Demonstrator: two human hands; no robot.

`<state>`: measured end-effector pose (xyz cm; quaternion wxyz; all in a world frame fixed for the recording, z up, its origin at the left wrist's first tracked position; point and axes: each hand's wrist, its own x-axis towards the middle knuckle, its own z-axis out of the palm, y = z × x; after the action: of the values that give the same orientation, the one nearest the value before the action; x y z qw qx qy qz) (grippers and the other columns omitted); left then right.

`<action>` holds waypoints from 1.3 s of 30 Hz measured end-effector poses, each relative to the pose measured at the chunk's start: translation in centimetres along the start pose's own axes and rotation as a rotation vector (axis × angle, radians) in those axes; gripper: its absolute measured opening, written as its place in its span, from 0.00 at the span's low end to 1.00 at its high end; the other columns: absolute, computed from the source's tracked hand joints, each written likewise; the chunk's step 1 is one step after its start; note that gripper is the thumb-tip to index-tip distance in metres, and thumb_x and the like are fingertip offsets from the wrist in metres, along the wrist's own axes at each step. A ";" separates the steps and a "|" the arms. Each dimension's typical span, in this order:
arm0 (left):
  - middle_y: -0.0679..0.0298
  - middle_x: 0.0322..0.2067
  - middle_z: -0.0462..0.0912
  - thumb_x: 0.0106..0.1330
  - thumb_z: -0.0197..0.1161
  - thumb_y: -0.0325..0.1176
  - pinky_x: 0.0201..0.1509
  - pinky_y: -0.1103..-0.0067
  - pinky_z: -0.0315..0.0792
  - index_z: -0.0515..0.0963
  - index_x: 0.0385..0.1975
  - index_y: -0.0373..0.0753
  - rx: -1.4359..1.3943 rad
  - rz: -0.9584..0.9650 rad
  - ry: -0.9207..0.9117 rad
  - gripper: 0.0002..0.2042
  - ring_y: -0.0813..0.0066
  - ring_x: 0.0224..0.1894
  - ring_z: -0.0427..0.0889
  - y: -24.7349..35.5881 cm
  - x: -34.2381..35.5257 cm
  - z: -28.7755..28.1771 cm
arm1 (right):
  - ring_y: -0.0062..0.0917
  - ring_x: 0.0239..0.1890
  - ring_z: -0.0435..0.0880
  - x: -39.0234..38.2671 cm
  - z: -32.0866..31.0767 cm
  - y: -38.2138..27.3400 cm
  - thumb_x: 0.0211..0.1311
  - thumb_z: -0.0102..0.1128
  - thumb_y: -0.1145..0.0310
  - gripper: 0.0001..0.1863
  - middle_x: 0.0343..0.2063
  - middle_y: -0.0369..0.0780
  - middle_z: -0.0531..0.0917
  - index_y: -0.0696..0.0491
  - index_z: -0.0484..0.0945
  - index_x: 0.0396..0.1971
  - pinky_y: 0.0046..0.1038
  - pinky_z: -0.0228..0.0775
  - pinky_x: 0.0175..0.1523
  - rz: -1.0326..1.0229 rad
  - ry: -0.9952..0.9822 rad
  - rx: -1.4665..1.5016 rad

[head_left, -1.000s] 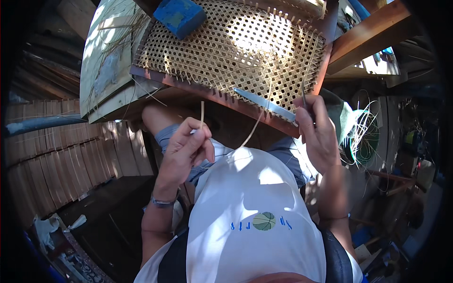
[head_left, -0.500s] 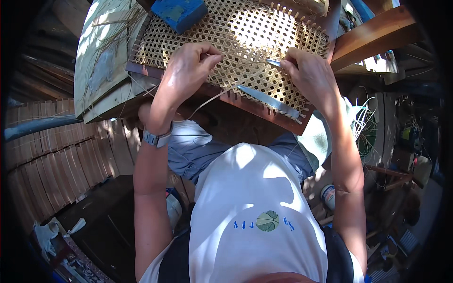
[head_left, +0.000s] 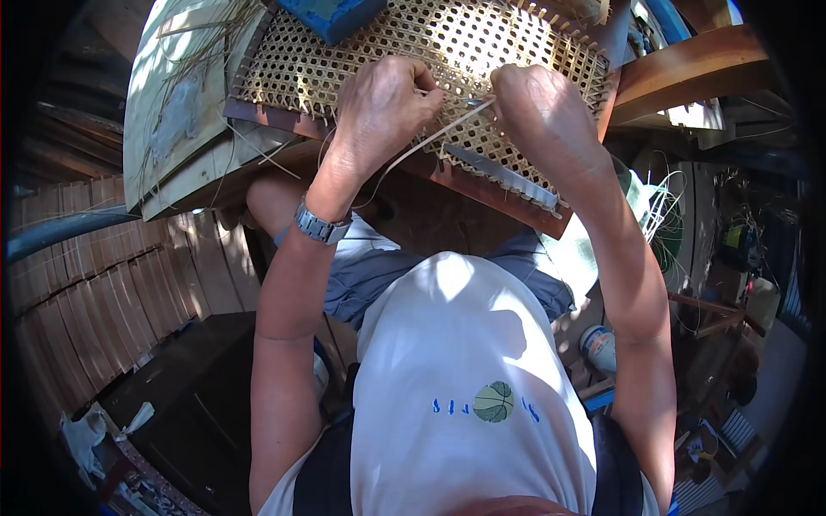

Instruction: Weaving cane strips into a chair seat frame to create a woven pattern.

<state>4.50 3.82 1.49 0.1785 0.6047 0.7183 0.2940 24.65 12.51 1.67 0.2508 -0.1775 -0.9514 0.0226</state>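
A woven cane panel, set in a brown wooden frame, lies in front of me. My left hand is closed in a pinch low over the weave; what its fingertips hold is too small to make out. My right hand is closed on a pale cane strand, which runs down to the left past the frame's front edge. Beside its fingers shows a small bit of metal, mostly hidden by the hand. A flat metal blade lies on the panel near the front right edge.
A blue block rests on the panel's far left part. Thin loose fibres hang over the pale board at left. Wooden pegs stand along the far edge. A curved wooden piece juts in at right.
Both hands have moved away from me over the panel, and my left hand has also gone right, nearer the other. The cane strand now reaches up to my right fingers.
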 end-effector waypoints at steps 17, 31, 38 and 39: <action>0.54 0.23 0.85 0.58 0.65 0.39 0.40 0.65 0.78 0.85 0.26 0.36 -0.138 -0.014 -0.091 0.11 0.56 0.30 0.86 -1.3 0.2 1.2 | 0.42 0.25 0.80 1.0 0.7 -0.7 0.58 0.62 0.73 0.05 0.18 0.46 0.76 0.57 0.75 0.29 0.40 0.71 0.31 0.264 -0.204 0.118; 0.56 0.26 0.81 0.61 0.69 0.33 0.32 0.65 0.75 0.76 0.30 0.35 0.050 0.259 -0.031 0.09 0.54 0.30 0.82 -0.6 0.3 0.8 | 0.45 0.29 0.80 -0.3 0.1 1.8 0.62 0.66 0.57 0.16 0.22 0.46 0.80 0.56 0.78 0.35 0.42 0.71 0.36 0.280 -0.193 0.167; 0.54 0.26 0.84 0.63 0.67 0.30 0.35 0.65 0.76 0.81 0.29 0.35 0.131 0.220 0.018 0.05 0.53 0.28 0.83 -1.1 -0.3 -0.3 | 0.45 0.30 0.83 0.2 -3.1 3.4 0.61 0.67 0.56 0.17 0.20 0.48 0.81 0.57 0.79 0.30 0.42 0.74 0.38 0.381 -0.301 -0.023; 0.54 0.26 0.84 0.63 0.66 0.30 0.35 0.65 0.76 0.81 0.30 0.35 0.211 0.245 0.046 0.05 0.54 0.28 0.83 -1.2 -0.4 -0.5 | 0.45 0.30 0.84 0.5 -4.3 3.9 0.61 0.67 0.55 0.17 0.21 0.48 0.82 0.56 0.79 0.30 0.42 0.74 0.39 0.441 -0.340 -0.036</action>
<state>3.37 3.25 1.06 0.0602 0.6963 0.6700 0.2504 27.59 16.17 5.17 0.0732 -0.3786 -0.9184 0.0891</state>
